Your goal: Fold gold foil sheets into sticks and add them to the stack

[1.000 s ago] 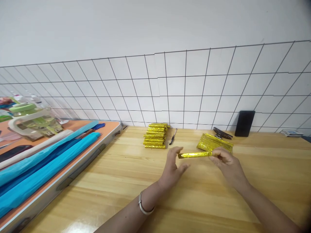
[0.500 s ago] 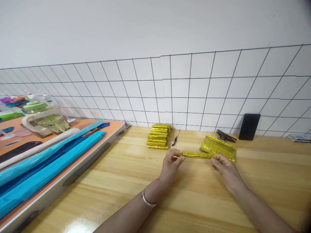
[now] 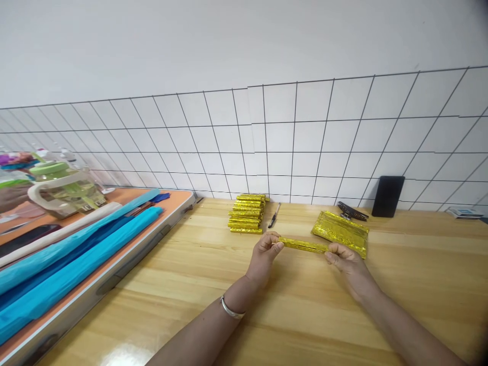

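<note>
Between my two hands a narrow folded strip of shiny gold foil point(image 3: 304, 245) is held level above the wooden table. My left hand point(image 3: 265, 254), closed, pinches its left end between thumb and fingers. At the other end my right hand point(image 3: 346, 263) is closed in a similar pinch. Just beyond my left hand lies a stack of gold foil strips point(image 3: 247, 213). A wider flat packet of gold foil point(image 3: 339, 231) rests behind my right hand, which overlaps its near edge in view.
A pen point(image 3: 274, 215), a dark hair clip point(image 3: 353, 211) and a black phone-like slab point(image 3: 388, 196) leaning on the wall stand behind. To the left, an orange-topped table point(image 3: 177, 197) carries blue rolls point(image 3: 95, 254) and a jug point(image 3: 61, 188). Another person's hand point(image 3: 13, 197) shows there.
Both hands have shifted slightly left with the strip, which now tilts down to the right. The other person's hand has come into view at the far left.
</note>
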`<act>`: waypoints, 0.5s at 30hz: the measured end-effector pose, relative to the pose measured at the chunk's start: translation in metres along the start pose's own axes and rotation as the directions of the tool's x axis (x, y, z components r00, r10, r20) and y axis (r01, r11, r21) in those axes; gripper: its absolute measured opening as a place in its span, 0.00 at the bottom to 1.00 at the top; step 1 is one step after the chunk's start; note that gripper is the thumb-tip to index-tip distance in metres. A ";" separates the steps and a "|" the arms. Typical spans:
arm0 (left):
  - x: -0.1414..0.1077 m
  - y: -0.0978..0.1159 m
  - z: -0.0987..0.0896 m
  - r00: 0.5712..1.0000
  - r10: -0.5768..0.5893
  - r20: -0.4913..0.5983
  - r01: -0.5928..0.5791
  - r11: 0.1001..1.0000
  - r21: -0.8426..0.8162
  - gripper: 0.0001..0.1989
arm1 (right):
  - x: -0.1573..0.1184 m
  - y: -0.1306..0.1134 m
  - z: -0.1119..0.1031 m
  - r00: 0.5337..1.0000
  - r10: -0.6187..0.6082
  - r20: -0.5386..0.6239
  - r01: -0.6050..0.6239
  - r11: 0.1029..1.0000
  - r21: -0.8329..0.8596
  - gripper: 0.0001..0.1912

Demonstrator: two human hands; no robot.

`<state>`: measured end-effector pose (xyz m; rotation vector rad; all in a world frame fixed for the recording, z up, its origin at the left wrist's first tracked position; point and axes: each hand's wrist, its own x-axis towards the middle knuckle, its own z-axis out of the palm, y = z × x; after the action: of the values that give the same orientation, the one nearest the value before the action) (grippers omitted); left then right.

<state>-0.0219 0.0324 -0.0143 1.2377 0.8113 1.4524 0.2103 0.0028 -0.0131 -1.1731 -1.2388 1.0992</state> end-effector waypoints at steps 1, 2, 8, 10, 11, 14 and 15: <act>0.000 0.001 0.000 1.000 -0.017 0.013 0.017 1.000 -0.013 0.08 | 0.000 0.000 0.000 1.000 0.002 0.001 -0.002 1.000 -0.001 0.13; -0.001 0.002 0.000 0.999 -0.033 0.031 0.033 0.999 -0.020 0.09 | 0.000 -0.001 0.000 1.000 -0.001 -0.003 0.001 1.000 -0.007 0.14; 0.000 0.009 -0.002 0.990 -0.056 0.126 0.060 0.998 -0.034 0.11 | 0.001 0.000 0.000 0.998 -0.064 -0.011 0.062 0.992 -0.107 0.14; 0.001 0.008 -0.003 0.991 -0.064 0.120 0.069 0.997 -0.033 0.11 | 0.001 0.002 0.002 0.995 -0.098 -0.021 0.095 0.987 -0.126 0.14; 0.001 0.007 -0.003 0.990 -0.072 0.121 0.076 0.997 -0.030 0.11 | 0.002 0.003 0.003 0.993 -0.116 -0.031 0.111 0.985 -0.135 0.15; 0.001 0.004 -0.004 0.986 -0.104 0.133 0.109 0.994 -0.029 0.11 | 0.001 0.006 0.006 0.991 -0.124 -0.040 0.117 0.981 -0.158 0.21; 0.001 0.002 -0.004 0.984 -0.115 0.133 0.121 0.992 -0.035 0.11 | 0.000 0.006 0.006 0.992 -0.119 -0.037 0.111 0.980 -0.163 0.22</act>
<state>-0.0263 0.0328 -0.0128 1.2183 0.7491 1.2735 0.2043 0.0041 -0.0191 -1.2243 -1.3612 0.8946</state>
